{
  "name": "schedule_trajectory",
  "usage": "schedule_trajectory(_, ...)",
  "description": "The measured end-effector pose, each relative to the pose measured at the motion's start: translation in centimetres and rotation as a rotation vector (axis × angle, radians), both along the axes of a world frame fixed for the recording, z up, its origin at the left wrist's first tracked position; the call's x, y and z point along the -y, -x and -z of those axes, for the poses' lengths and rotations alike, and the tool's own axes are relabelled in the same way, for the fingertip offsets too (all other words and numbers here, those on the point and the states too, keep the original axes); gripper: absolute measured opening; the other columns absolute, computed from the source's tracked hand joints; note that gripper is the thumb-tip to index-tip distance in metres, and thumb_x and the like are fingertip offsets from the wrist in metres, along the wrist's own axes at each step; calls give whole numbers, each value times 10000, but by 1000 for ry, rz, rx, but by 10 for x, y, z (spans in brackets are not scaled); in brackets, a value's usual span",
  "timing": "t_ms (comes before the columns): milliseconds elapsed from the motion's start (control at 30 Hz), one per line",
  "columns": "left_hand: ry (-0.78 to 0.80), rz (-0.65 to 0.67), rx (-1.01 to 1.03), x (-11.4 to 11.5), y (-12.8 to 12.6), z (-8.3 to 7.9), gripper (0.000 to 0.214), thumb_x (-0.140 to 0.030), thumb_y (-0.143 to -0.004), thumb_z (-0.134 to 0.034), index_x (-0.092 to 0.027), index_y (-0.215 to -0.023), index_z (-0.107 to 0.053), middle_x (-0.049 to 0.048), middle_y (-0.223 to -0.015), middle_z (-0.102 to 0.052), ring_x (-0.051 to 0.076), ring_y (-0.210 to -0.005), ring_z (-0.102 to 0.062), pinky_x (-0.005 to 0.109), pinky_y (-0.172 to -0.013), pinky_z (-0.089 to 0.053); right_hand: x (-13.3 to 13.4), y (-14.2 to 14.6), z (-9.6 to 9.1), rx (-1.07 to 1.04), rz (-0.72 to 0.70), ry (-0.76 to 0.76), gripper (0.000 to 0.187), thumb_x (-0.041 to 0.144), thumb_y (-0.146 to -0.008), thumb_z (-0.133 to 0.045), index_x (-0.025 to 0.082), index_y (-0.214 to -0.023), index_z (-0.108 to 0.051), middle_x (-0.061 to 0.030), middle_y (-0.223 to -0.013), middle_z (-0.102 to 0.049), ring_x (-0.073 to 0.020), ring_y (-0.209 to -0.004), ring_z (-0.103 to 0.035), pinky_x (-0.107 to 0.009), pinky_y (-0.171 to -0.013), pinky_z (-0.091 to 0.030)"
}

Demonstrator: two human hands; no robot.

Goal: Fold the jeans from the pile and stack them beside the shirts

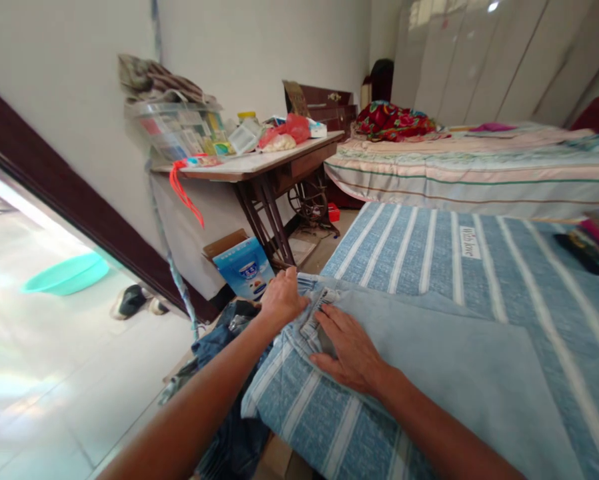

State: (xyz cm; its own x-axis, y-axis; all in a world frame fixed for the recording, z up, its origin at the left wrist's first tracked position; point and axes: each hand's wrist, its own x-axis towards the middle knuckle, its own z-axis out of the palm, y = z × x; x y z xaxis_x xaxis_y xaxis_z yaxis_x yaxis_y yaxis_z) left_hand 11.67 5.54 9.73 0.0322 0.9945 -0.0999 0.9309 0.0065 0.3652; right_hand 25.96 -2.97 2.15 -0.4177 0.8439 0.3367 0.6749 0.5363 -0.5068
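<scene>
A pale blue garment (444, 360), jeans-like with a waistband and label at its left end, lies spread over a bed with a blue and white striped cover (484, 253). My left hand (281, 298) is closed on the waistband at the bed's left corner. My right hand (348, 348) lies flat with its fingers stretched out, pressing on the garment just below the label. Darker denim clothing (229, 333) hangs off the bed's edge beneath my left forearm.
A treadle sewing table (259, 167) piled with a plastic box and bags stands by the wall. A blue cardboard box (243, 265) sits at its foot. A second bed (459, 167) lies behind. A green basin (67, 275) and shoes (129, 301) are on the floor outside.
</scene>
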Motion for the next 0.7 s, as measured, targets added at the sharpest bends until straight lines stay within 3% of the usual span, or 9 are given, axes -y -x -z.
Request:
schedule_trajectory(33,-86,13,-53,8,-5,-4,501,-222,-715,-599,-158,-1195,-472,134,-1217,-558,276,-1172,-491,365,-943,-391,0,-3,-5,-15,14,-8,634,408,-795,-571,101,-1326,-413,-161,-1417,-357,-272,-1293,-324,-436,-1058,-290)
schedule_trajectory(100,-198,81,-207,25,-11,-11,338,-306,-782,-530,-188,-1099,-529,96,-1075,-629,260,-1072,-560,334,-867,-420,1,-16,-15,-25,50,-33,536,388,-815,-553,125,-1275,-470,-146,-1373,-415,-256,-1256,-376,-410,-1031,-330)
schedule_trajectory(167,-142,125,-277,42,-13,-13,247,-383,-803,-489,-211,-956,-578,47,-877,-671,238,-900,-627,292,-732,-443,1,-40,-26,-7,113,-58,416,352,-826,-543,154,-1192,-537,-122,-1295,-495,-239,-1199,-438,-390,-996,-366)
schedule_trajectory(267,-112,75,-226,61,-3,-9,283,-446,-794,-462,-218,-911,-585,32,-809,-673,224,-790,-640,279,-644,-432,3,-97,-34,80,245,-36,303,328,-849,-506,173,-1095,-595,-102,-1177,-583,-228,-1111,-510,-386,-952,-395)
schedule_trajectory(367,-139,-74,-32,77,12,4,310,-486,-731,-509,-224,-876,-587,37,-796,-677,229,-774,-641,301,-669,-453,7,-165,-32,234,418,108,319,336,-870,-456,168,-1091,-613,-102,-1114,-622,-231,-1053,-555,-376,-927,-405)
schedule_trajectory(433,-15,-174,215,85,17,14,317,-496,-659,-562,-223,-819,-585,35,-742,-676,237,-756,-646,306,-642,-479,11,-204,-26,313,509,206,348,351,-861,-451,163,-1102,-616,-106,-1099,-635,-248,-1026,-576,-379,-902,-418)
schedule_trajectory(533,203,-283,617,94,17,24,416,-491,-593,-602,-206,-894,-578,50,-814,-691,245,-806,-657,299,-587,-514,15,-242,-16,328,524,276,300,351,-840,-469,210,-1034,-651,-58,-1038,-666,-228,-977,-605,-334,-846,-444)
schedule_trajectory(600,134,-322,674,95,14,25,447,-475,-586,-609,-196,-932,-561,59,-879,-688,239,-841,-655,294,-598,-523,15,-254,-10,326,515,300,244,349,-819,-496,249,-954,-673,-23,-969,-684,-209,-944,-614,-301,-806,-450)
schedule_trajectory(700,-161,-238,360,88,10,18,357,-442,-636,-586,-197,-895,-563,58,-897,-673,224,-844,-647,305,-704,-511,12,-262,-3,319,518,315,204,358,-791,-521,262,-861,-687,-15,-871,-691,-213,-883,-623,-294,-746,-448)
